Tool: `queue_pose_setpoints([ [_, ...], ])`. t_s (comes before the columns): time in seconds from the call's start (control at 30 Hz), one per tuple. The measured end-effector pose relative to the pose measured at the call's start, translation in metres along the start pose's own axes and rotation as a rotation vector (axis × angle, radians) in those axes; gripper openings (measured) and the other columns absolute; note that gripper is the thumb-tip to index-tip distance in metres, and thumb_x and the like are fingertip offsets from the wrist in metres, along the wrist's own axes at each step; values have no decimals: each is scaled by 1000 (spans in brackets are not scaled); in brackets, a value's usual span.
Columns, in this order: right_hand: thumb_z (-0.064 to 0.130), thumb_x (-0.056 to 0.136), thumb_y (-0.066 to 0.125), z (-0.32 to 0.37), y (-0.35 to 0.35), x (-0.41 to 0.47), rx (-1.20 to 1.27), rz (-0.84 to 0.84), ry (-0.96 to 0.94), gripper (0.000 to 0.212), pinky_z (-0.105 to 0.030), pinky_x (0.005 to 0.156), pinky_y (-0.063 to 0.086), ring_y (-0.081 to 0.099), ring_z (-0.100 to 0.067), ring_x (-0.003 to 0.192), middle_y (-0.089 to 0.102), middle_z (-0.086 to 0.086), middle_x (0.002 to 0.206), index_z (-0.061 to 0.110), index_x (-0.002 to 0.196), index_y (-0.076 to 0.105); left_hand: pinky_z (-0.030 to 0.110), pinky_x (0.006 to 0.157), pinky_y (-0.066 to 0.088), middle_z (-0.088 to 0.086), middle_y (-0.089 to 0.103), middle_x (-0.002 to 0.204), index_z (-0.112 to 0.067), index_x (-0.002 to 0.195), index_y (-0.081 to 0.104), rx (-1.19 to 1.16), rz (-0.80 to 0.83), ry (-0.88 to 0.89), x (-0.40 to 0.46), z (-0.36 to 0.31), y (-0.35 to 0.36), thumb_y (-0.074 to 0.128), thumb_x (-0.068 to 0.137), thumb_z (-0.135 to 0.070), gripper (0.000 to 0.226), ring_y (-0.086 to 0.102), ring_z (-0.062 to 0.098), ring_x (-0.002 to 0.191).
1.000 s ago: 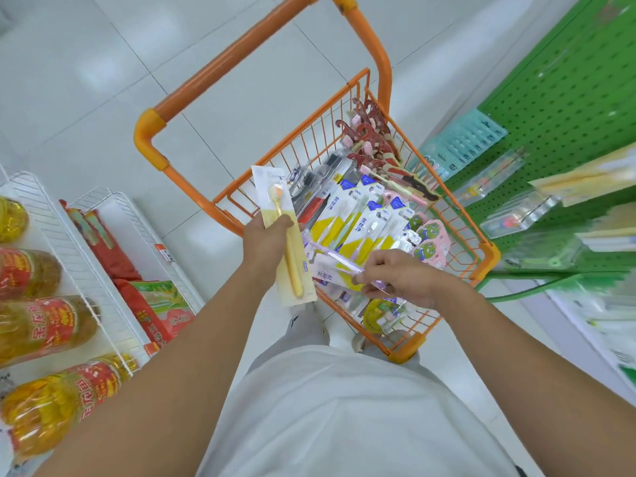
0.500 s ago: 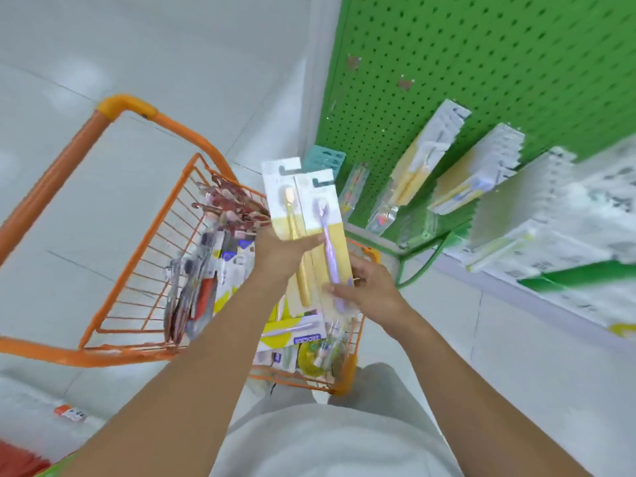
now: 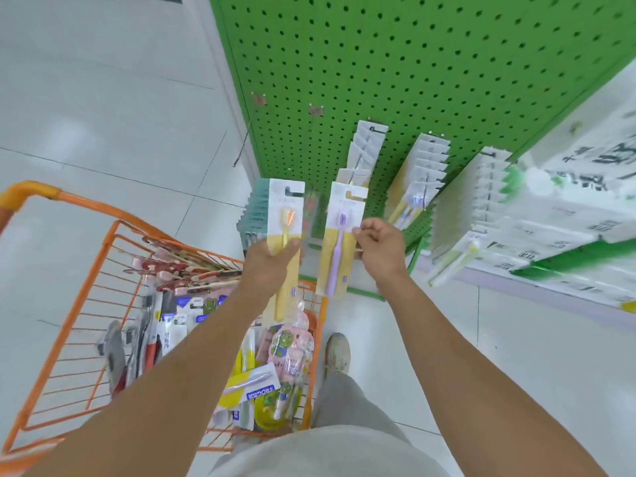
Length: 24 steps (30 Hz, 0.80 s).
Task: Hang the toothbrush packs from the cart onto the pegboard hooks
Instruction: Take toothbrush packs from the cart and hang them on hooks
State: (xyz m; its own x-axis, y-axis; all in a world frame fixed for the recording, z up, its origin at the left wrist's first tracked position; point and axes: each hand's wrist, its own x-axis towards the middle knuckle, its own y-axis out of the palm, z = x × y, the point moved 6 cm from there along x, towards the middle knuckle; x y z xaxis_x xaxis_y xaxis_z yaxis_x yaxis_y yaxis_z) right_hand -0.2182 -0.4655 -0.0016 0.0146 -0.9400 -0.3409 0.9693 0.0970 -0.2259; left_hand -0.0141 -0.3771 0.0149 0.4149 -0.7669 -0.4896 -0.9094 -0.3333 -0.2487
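My left hand (image 3: 272, 261) grips a yellow toothbrush pack (image 3: 286, 215) upright by its middle. My right hand (image 3: 377, 247) pinches the right edge of a purple toothbrush pack (image 3: 340, 235), held upright beside it. Both packs are raised in front of the green pegboard (image 3: 413, 63), just below a hook with white packs (image 3: 364, 149). The orange cart (image 3: 89, 280) at lower left holds several more toothbrush packs (image 3: 251, 390).
More hooks of hung packs (image 3: 423, 173) run to the right along the pegboard, with a row of teal packs (image 3: 253, 215) low on the left. Large white and green packages (image 3: 568, 201) fill the right shelf. My shoe (image 3: 337, 352) stands beside the cart on white tile floor.
I turned from the cart to the pegboard. Both packs rose toward the hooks, and they have separated: the left hand keeps the yellow pack, the right now carries the purple one alone.
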Motion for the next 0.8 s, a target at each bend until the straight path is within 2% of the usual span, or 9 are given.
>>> queue_pose_setpoints([
  [0.07, 7, 94, 65, -9, 2, 20, -36, 7, 4, 21, -53, 76, 60, 63, -22, 70, 66, -7, 73, 18, 77, 64, 22, 61, 49, -12, 62, 53, -24, 58, 68, 33, 10, -27, 7, -1, 7, 61, 96, -37, 41, 61, 10, 60],
  [0.13, 7, 93, 66, -18, 5, 35, -51, 7, 23, 24, -53, 79, 60, 67, -25, 75, 70, -7, 79, 23, 76, 64, 14, 51, 40, -14, 56, 48, -22, 70, 64, 73, 21, -47, 12, -4, 15, 58, 97, -40, 34, 54, 1, 50],
  [0.23, 9, 93, 68, -24, 9, 53, -76, -9, 41, 25, -51, 81, 60, 71, -29, 82, 73, -8, 84, 28, 76, 63, 18, 54, 39, -3, 60, 69, -23, 81, 68, 90, 30, -75, 21, -1, 23, 63, 94, -42, 23, 53, 13, 63],
  [0.37, 14, 93, 67, -24, 8, 72, -111, -21, 24, 24, -43, 75, 60, 71, -28, 77, 73, -6, 80, 28, 75, 63, 17, 50, 42, 2, 63, 72, -14, 90, 73, 83, 32, -85, 26, -2, 29, 69, 91, -36, 22, 52, 16, 62],
  [0.47, 13, 95, 65, -17, 5, 86, -117, -58, -5, 16, -29, 66, 54, 62, -17, 65, 67, 0, 72, 18, 80, 65, 19, 54, 44, 2, 67, 80, -19, 97, 71, 78, 42, -83, 31, -6, 33, 68, 92, -34, 17, 55, 16, 67],
  [0.57, 11, 95, 63, -9, 2, 100, -125, -117, -17, 14, -20, 59, 43, 55, -9, 63, 61, 7, 69, 15, 82, 63, 24, 59, 43, 5, 66, 87, -25, 94, 68, 76, 47, -83, 37, -12, 36, 67, 92, -34, 10, 55, 19, 75],
  [0.67, 11, 96, 62, -3, 3, 112, -156, -175, -10, 17, -23, 56, 42, 51, -9, 57, 60, 7, 67, 15, 79, 62, 28, 63, 43, 5, 66, 89, -26, 100, 70, 56, 65, -62, 43, -17, 41, 66, 92, -36, 13, 55, 19, 77],
  [0.73, 12, 96, 62, -4, 4, 117, -152, -213, 5, 16, -30, 58, 50, 54, -14, 59, 61, 5, 68, 15, 80, 62, 30, 68, 44, 5, 67, 90, -27, 104, 69, 59, 77, -45, 46, -19, 44, 64, 94, -38, 16, 55, 18, 79],
  [0.8, 16, 96, 63, -7, 6, 119, -150, -225, 30, 11, -39, 68, 58, 59, -17, 67, 64, 4, 73, 14, 85, 65, 27, 69, 45, 2, 67, 93, -24, 110, 67, 66, 87, -21, 47, -20, 48, 60, 97, -38, 20, 56, 18, 81],
])
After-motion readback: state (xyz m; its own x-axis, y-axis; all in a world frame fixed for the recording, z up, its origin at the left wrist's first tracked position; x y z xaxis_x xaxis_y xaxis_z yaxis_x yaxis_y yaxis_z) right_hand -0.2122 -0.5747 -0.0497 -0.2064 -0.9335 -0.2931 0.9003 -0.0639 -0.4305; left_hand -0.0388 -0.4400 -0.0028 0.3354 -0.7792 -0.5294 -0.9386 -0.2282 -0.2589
